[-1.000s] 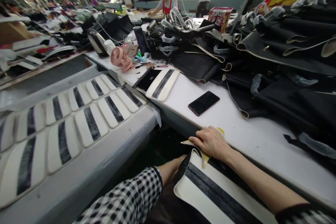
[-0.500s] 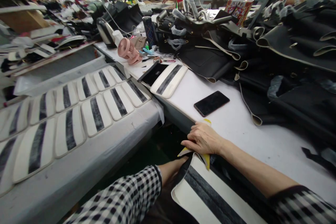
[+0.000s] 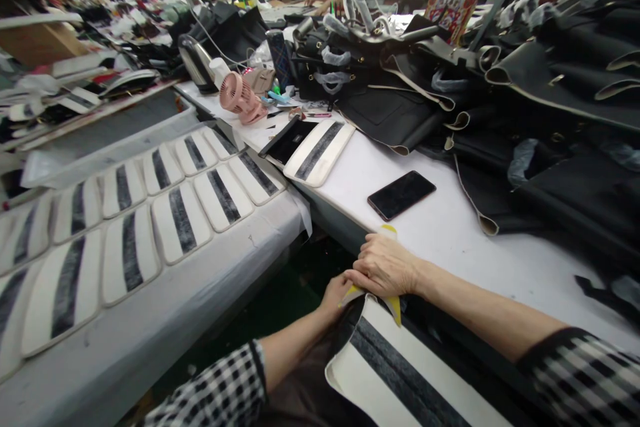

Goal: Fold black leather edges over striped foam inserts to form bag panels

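Below the frame's centre, I see the left hand [image 3: 334, 299] now up from behind the striped panel [image 3: 400, 368], meeting the right hand [image 3: 384, 264], which clutches a yellow piece [image 3: 394, 311] at the panel's end, joining both there, though the left's grip I cannot tell.

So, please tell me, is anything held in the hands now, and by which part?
The right hand grips a yellow piece by its middle, ends showing past the fist. The left hand is close by; whether it holds anything is hidden.
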